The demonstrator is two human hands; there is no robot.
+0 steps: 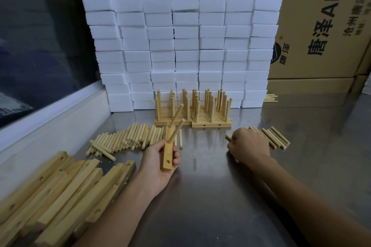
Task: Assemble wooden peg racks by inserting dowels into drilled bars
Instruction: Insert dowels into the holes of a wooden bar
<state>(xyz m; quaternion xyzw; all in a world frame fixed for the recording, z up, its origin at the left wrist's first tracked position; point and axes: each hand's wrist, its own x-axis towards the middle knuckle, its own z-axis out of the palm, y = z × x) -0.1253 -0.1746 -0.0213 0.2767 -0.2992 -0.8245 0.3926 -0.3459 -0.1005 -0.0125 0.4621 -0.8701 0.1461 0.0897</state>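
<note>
While the steel table (pixel 200 216) carries everything, I start at the back: a wall of white foam blocks (pixel 180 50) with cardboard boxes (pixel 313 26) behind it, then the finished racks (pixel 192 112) standing pegs-up just in front of the foam. Undrilled-side-up bars (pixel 60 190) lie piled at near left, a big heap of loose dowels (pixel 124 140) sits beyond them, and a smaller row of dowels (pixel 273 136) lies at right. My left hand (pixel 158 164) is wrapped round a drilled bar (pixel 167 152), held up off the table and tilted away, with two dowels (pixel 176 122) already seated at its far end and an empty hole facing me near the close end. My right hand (pixel 249 144) is down on the table at the right-hand row, fingers curled over a dowel — I cannot tell whether it is truly pinched or only covered. The step in hand looks like fetching the next peg. To do it well I'd take one dowel only, grip it near the middle, keep the bar steady with the empty hole turned up, line the dowel square to the hole — not slanted — and press straight down until it stops, matching the seated pair.
</note>
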